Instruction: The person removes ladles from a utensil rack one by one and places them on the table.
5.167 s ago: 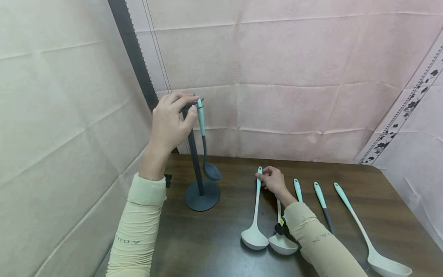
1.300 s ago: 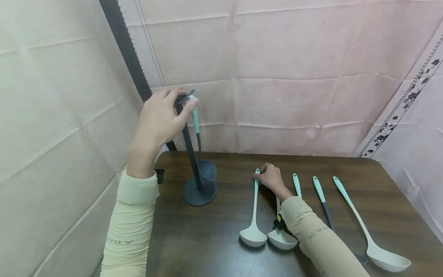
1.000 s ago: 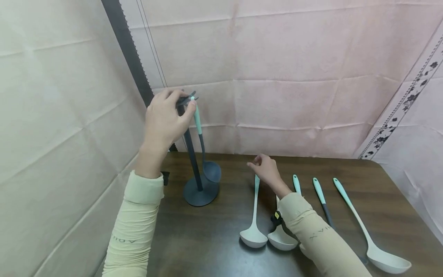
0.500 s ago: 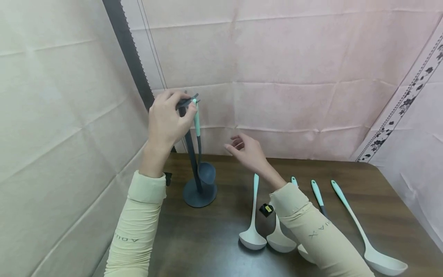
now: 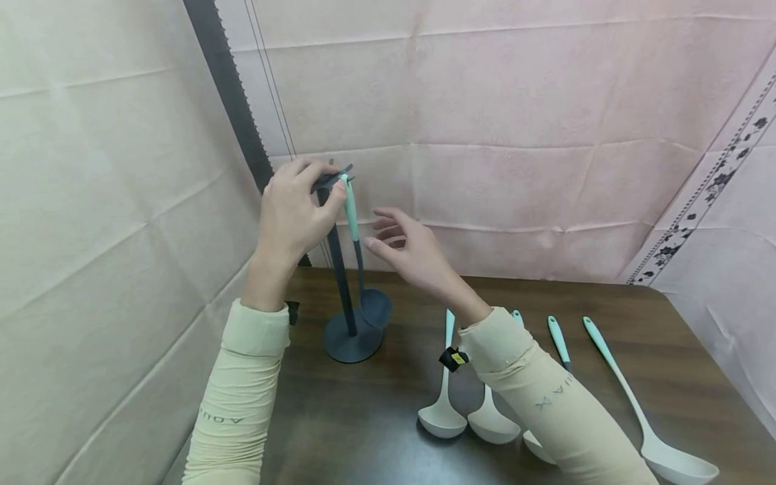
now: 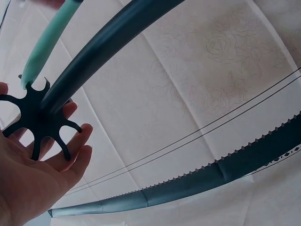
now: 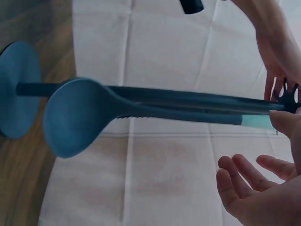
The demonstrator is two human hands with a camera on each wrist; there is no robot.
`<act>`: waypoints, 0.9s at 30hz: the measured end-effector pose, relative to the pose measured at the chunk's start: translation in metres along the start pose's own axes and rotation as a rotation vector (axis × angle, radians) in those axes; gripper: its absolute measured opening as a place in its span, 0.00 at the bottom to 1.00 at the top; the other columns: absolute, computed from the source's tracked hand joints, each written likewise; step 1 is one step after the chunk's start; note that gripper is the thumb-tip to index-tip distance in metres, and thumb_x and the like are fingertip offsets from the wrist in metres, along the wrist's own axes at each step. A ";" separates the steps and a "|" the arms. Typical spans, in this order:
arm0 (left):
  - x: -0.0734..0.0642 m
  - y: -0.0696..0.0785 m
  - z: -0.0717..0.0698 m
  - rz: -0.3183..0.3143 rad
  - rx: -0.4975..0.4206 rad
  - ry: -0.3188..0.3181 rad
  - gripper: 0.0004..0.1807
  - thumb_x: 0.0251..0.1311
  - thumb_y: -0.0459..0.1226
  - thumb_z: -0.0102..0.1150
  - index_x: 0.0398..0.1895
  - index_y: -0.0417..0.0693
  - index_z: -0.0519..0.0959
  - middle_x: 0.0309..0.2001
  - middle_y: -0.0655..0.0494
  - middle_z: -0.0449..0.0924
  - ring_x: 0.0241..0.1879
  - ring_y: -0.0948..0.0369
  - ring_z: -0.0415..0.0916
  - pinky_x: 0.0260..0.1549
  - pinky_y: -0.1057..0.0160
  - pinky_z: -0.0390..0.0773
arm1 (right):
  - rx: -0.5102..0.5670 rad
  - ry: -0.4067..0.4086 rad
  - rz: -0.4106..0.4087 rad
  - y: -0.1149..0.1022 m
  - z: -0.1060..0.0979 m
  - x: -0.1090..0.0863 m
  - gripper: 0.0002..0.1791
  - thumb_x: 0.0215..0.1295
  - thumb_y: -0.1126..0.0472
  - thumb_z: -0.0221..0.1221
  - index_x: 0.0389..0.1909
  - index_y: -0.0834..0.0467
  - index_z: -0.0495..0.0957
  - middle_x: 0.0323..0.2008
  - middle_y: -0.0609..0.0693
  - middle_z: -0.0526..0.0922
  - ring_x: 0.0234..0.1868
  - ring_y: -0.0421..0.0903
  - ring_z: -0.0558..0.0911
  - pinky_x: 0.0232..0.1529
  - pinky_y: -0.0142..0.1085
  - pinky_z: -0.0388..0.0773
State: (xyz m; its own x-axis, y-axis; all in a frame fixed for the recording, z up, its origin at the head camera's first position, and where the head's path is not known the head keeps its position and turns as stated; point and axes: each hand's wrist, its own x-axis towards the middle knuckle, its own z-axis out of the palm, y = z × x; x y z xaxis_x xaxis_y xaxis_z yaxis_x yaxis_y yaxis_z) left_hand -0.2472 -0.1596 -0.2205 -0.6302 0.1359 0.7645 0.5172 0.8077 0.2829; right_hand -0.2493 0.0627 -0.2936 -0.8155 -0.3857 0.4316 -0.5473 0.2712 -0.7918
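At the back left of the table, a dark blue utensil stand [image 5: 340, 269] stands upright on a round base. A dark ladle [image 5: 375, 310] with a mint-green handle hangs from its top, the bowl over the base. My left hand [image 5: 294, 209] holds the top of the stand, its thumb beside the handle end. In the left wrist view, fingers [image 6: 77, 160] curl around the wheel of hooks [image 6: 35, 113]. My right hand [image 5: 415, 256] is in the air just right of the hanging ladle, with fingers loosely spread and nothing in them.
On the wooden table [image 5: 364, 431], a white ladle [image 5: 442, 419], a second white ladle [image 5: 494, 426] and a large white ladle [image 5: 675, 461] lie in a row. A dark-shafted utensil [image 5: 559, 342] is partly hidden by the right sleeve. Cloth walls [image 5: 521, 135] close off the back and sides.
My right hand has let go of the leftmost white ladle's handle and moved up and left to the stand. The hanging ladle has swung slightly; my left hand stays at the stand's top.
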 end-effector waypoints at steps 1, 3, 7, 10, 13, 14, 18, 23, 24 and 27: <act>0.000 0.000 0.000 -0.002 0.001 0.001 0.22 0.69 0.52 0.55 0.53 0.50 0.89 0.55 0.54 0.85 0.52 0.50 0.78 0.54 0.43 0.75 | 0.014 0.002 -0.006 -0.002 0.001 0.002 0.34 0.74 0.46 0.65 0.77 0.49 0.69 0.62 0.49 0.82 0.60 0.45 0.83 0.62 0.42 0.80; -0.001 0.000 0.000 -0.005 0.001 0.000 0.22 0.69 0.52 0.55 0.53 0.50 0.89 0.55 0.54 0.85 0.52 0.50 0.78 0.55 0.43 0.75 | 0.046 0.005 -0.022 -0.006 0.003 0.005 0.35 0.74 0.46 0.65 0.77 0.49 0.69 0.62 0.50 0.82 0.60 0.45 0.83 0.63 0.42 0.79; -0.002 0.001 -0.001 -0.010 0.004 0.000 0.22 0.69 0.52 0.55 0.53 0.50 0.89 0.55 0.55 0.85 0.52 0.50 0.78 0.55 0.42 0.75 | 0.090 0.012 -0.052 -0.013 0.007 0.008 0.35 0.74 0.48 0.65 0.78 0.50 0.68 0.63 0.51 0.82 0.60 0.45 0.83 0.63 0.42 0.79; -0.002 0.001 -0.001 -0.010 0.008 0.003 0.22 0.69 0.52 0.55 0.53 0.50 0.89 0.55 0.54 0.85 0.52 0.50 0.78 0.55 0.42 0.75 | 0.100 0.014 -0.062 -0.018 0.009 0.010 0.36 0.74 0.49 0.65 0.79 0.52 0.67 0.63 0.51 0.82 0.60 0.46 0.83 0.63 0.43 0.79; -0.003 0.001 -0.001 -0.003 0.010 0.008 0.23 0.69 0.52 0.55 0.53 0.49 0.89 0.55 0.53 0.85 0.50 0.50 0.78 0.53 0.43 0.75 | 0.105 0.011 -0.068 -0.020 0.011 0.010 0.36 0.74 0.50 0.65 0.79 0.52 0.67 0.64 0.53 0.82 0.60 0.46 0.83 0.62 0.44 0.80; -0.003 0.001 -0.001 0.001 0.009 0.010 0.23 0.69 0.52 0.55 0.53 0.49 0.89 0.55 0.53 0.85 0.50 0.50 0.78 0.52 0.43 0.75 | 0.102 0.009 -0.071 -0.021 0.011 0.011 0.36 0.74 0.50 0.65 0.79 0.53 0.67 0.64 0.53 0.82 0.60 0.46 0.83 0.62 0.44 0.80; -0.004 0.002 -0.001 0.013 0.007 0.014 0.23 0.69 0.52 0.55 0.53 0.48 0.88 0.54 0.52 0.85 0.48 0.51 0.77 0.49 0.44 0.75 | 0.096 0.003 -0.083 -0.021 0.013 0.012 0.35 0.74 0.50 0.65 0.78 0.51 0.68 0.63 0.53 0.82 0.60 0.46 0.84 0.61 0.44 0.81; -0.004 0.003 -0.001 0.013 0.006 0.013 0.24 0.69 0.53 0.55 0.54 0.48 0.88 0.54 0.52 0.84 0.46 0.51 0.76 0.47 0.46 0.74 | 0.099 -0.002 -0.093 -0.021 0.016 0.013 0.33 0.75 0.52 0.65 0.77 0.49 0.69 0.63 0.53 0.83 0.59 0.48 0.84 0.60 0.45 0.82; -0.004 0.003 -0.001 0.013 0.006 0.014 0.24 0.69 0.53 0.55 0.54 0.48 0.88 0.54 0.52 0.84 0.46 0.51 0.76 0.47 0.46 0.74 | 0.103 -0.005 -0.091 -0.021 0.016 0.013 0.33 0.75 0.52 0.65 0.77 0.49 0.69 0.62 0.53 0.83 0.59 0.48 0.84 0.60 0.45 0.82; -0.004 0.003 -0.001 0.017 0.008 0.019 0.24 0.69 0.53 0.55 0.54 0.48 0.88 0.54 0.52 0.84 0.47 0.51 0.76 0.47 0.46 0.75 | 0.101 -0.010 -0.074 -0.021 0.018 0.013 0.32 0.75 0.52 0.64 0.77 0.47 0.69 0.62 0.52 0.83 0.59 0.48 0.84 0.60 0.45 0.82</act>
State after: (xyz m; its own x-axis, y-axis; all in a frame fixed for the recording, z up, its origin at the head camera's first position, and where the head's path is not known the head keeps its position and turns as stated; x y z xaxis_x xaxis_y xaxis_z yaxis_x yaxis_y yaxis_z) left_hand -0.2427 -0.1583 -0.2221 -0.6105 0.1391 0.7797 0.5228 0.8102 0.2648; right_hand -0.2449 0.0363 -0.2795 -0.7714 -0.4106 0.4862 -0.5836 0.1517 -0.7978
